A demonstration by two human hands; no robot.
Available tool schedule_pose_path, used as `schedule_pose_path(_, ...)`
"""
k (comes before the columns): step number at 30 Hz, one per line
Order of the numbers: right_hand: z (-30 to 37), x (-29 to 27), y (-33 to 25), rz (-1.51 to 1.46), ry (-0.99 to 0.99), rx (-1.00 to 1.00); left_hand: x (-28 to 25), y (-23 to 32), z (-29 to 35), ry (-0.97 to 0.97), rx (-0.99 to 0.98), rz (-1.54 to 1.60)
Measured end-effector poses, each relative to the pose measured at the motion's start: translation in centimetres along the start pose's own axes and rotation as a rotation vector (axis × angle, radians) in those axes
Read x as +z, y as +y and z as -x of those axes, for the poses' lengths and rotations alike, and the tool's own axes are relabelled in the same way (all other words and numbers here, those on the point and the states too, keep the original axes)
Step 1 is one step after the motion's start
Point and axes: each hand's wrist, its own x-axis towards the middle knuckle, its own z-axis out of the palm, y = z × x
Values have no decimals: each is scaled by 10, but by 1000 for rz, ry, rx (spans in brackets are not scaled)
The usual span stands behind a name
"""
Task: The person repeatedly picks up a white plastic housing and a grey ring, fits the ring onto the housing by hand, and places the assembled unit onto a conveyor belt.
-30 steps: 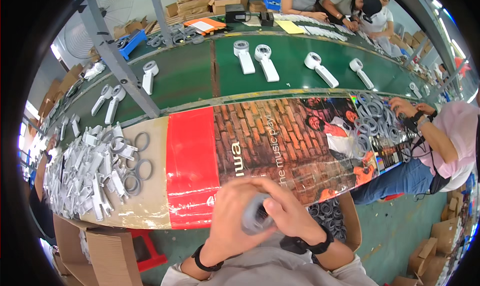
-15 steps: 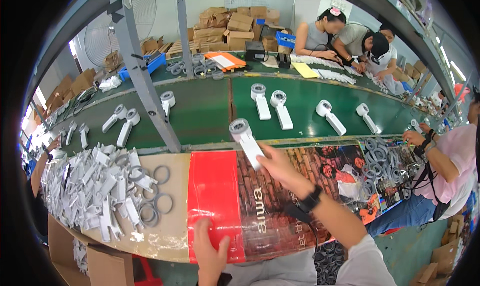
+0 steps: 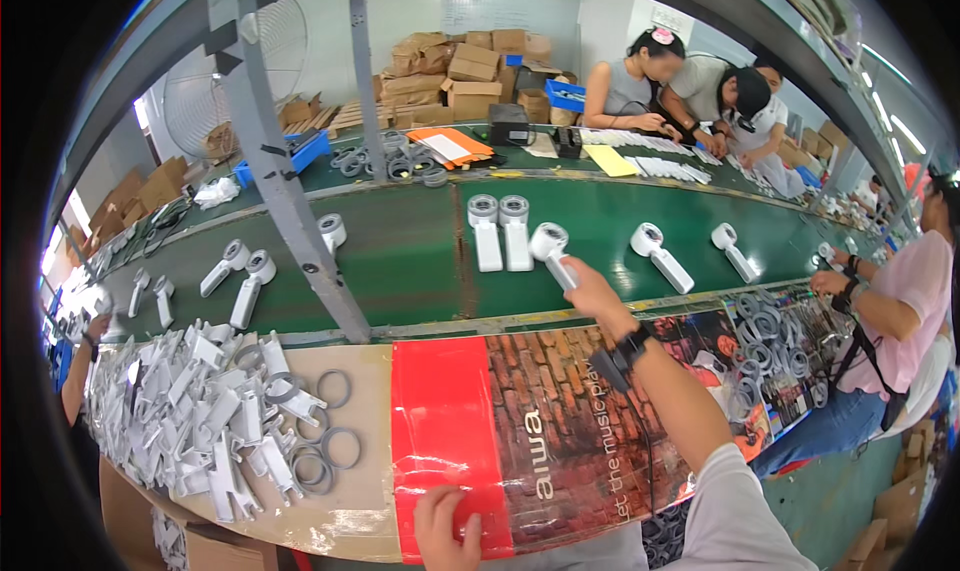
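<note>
My right hand (image 3: 590, 293) reaches over the green conveyor belt. Its fingers are closed round the handle of a white handheld fan (image 3: 549, 241), whose round head tilts up and away to the left. Just left of it, two similar white handheld fans (image 3: 484, 233) lie close together, heads at the far end. My left hand (image 3: 447, 529) rests on the red panel (image 3: 443, 401) of the bench covering near the front edge, fingers apart and holding nothing.
White plastic parts (image 3: 195, 411) heap on the bench at left beside grey rings (image 3: 341, 448). More grey rings (image 3: 765, 331) pile at right. A slanted metal post (image 3: 290, 186) stands before the belt. A co-worker (image 3: 905, 306) works at right; several people sit across the belt.
My right hand has moved from above the bench forward over the belt. Two fans now lie side by side left of the one in my hand. My left hand stays on the red panel.
</note>
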Motion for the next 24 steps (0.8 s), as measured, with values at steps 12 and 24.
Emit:
schedule_pose_path(12,271,-103,-111,-488,-780,-314,18,39,-19,218,-293,861)
schedule_pose_path(24,288,-219,122,644,69,180,26,61,25,-115,-247,940)
